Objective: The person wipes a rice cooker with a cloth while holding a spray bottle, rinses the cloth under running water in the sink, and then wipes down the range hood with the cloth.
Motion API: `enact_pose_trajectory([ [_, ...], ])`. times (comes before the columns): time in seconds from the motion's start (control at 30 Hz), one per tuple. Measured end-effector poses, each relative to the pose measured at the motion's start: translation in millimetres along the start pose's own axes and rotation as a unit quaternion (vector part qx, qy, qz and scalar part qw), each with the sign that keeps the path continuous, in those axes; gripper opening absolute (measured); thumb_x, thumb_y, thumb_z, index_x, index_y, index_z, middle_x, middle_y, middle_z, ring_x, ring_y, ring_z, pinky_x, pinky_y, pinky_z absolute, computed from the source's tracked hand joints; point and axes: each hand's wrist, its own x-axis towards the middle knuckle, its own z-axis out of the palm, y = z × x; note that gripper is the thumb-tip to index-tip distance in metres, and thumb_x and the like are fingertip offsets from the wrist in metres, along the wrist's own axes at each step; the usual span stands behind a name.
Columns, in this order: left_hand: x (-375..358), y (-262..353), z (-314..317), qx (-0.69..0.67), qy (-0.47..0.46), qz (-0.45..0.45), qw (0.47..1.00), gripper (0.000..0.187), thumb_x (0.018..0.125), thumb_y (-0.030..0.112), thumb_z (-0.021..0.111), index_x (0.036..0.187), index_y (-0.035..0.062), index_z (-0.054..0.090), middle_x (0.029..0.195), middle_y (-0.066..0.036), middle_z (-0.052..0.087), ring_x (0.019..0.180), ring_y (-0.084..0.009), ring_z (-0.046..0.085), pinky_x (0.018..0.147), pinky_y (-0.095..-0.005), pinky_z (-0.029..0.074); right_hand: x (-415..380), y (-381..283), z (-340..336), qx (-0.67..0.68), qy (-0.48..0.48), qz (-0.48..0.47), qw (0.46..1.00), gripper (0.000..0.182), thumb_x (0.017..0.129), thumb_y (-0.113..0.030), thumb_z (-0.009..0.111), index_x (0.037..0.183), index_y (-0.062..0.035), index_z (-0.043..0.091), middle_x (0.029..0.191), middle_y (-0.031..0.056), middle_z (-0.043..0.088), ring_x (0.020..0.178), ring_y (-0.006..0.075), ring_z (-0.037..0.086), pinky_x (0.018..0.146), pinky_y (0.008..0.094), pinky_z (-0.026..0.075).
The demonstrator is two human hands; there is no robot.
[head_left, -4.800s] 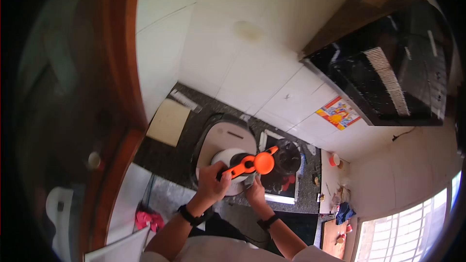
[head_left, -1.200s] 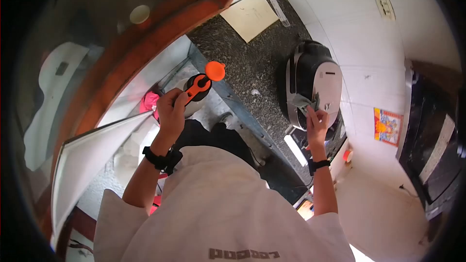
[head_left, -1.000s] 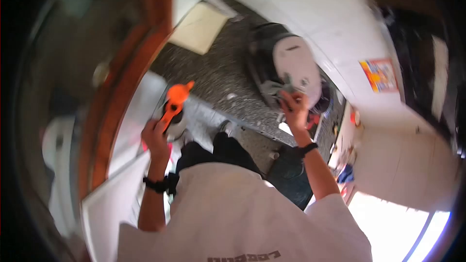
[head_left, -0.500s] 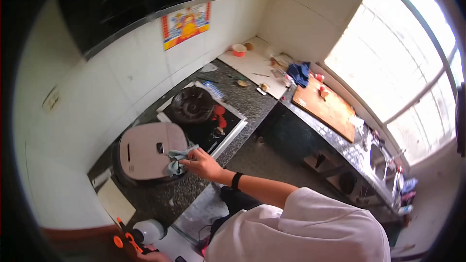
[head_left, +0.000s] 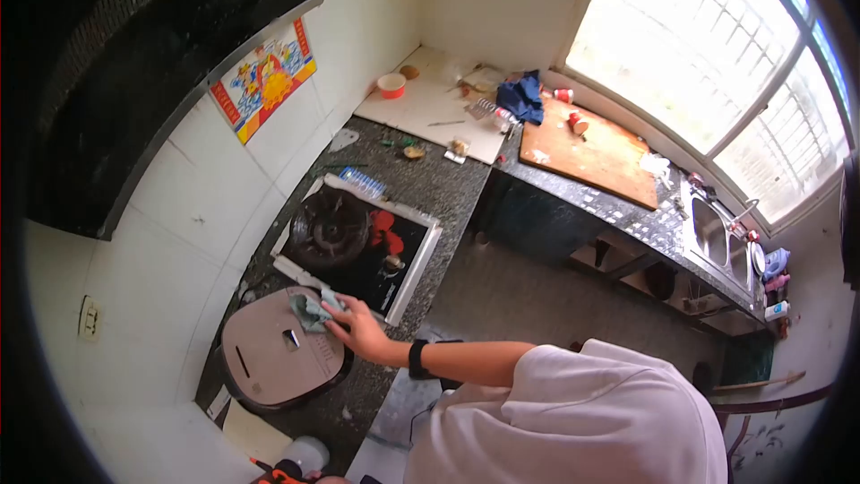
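My right hand (head_left: 360, 330), with a black band at the wrist, is closed on a grey-green cloth (head_left: 313, 312). It presses the cloth on the upper right part of a beige lid (head_left: 255, 354), on a rounded countertop appliance that looks like a rice cooker. At the bottom edge only a sliver of my left hand (head_left: 331, 479) shows, beside a spray bottle (head_left: 307, 454) with a white body and an orange and black trigger head; most of its grip is cut off.
Beyond the appliance is a black hob (head_left: 394, 260) with a dark round burner (head_left: 329, 226). On the far counter lie a red-and-white bowl (head_left: 391, 85), a dark blue cloth (head_left: 521, 97) and a wooden board (head_left: 587, 157). A sink (head_left: 709, 231) stands right; a range hood (head_left: 188, 54) overhangs left.
My right hand and the cloth have shifted from the lid's right side to its upper edge near the hob. The view has turned, leaving less of my left hand and the spray bottle in sight.
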Motion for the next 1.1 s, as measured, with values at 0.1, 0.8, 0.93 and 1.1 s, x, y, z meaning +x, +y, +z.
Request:
enact_pose_trajectory([
  [0.1, 5.5, 7.9, -6.4, 0.031, -0.005, 0.048, 0.998, 0.044, 0.097, 0.049, 0.054, 0.089, 0.0068, 0.063, 0.071, -0.009, 0.062, 0.063, -0.03, 0.059, 0.056, -0.0383, 0.044, 11.8, -6.9, -11.7, 0.07, -0.077, 0.061, 0.993, 0.047, 0.095, -0.021, 0.064, 0.14, -0.0099, 0.056, 0.126, 0.0311, 0.06, 0.113, 0.0476, 0.059, 0.094, 0.0478, 0.05],
  [0.8, 116.2, 0.9, 160.8, -0.092, -0.314, -0.08, 0.942, 0.06, 0.103, 0.03, 0.055, 0.146, -0.0082, 0.038, 0.143, -0.029, 0.047, 0.134, -0.039, 0.046, 0.113, -0.044, 0.035, 37.3, 15.3, 8.8, 0.048, -0.202, 0.149, 0.967, 0.072, 0.1, -0.038, 0.058, 0.147, 0.009, 0.033, 0.097, 0.0364, 0.065, 0.092, 0.0501, 0.066, 0.082, 0.0517, 0.051],
  [0.93, 117.0, -18.6, 185.8, -0.106, -0.287, -0.082, 0.949, 0.075, 0.101, 0.037, 0.058, 0.15, -0.0101, 0.028, 0.149, -0.034, 0.04, 0.135, -0.0413, 0.046, 0.112, -0.0426, 0.038, 59.4, 11.9, 5.4, 0.053, -0.244, 0.155, 0.956, 0.07, 0.099, -0.039, 0.058, 0.146, 0.009, 0.036, 0.102, 0.0359, 0.062, 0.093, 0.051, 0.064, 0.082, 0.0523, 0.052],
  [1.1, 111.4, 1.5, 194.4, -0.016, -0.245, -0.088, 0.965, 0.09, 0.095, 0.044, 0.062, 0.151, -0.0133, 0.02, 0.144, -0.038, 0.043, 0.131, -0.0459, 0.049, 0.108, -0.0453, 0.041, 98.6, 32.8, 28.5, 0.061, -0.303, 0.115, 0.944, 0.068, 0.098, -0.04, 0.059, 0.141, 0.011, 0.043, 0.095, 0.036, 0.064, 0.09, 0.0496, 0.066, 0.079, 0.0501, 0.053],
])
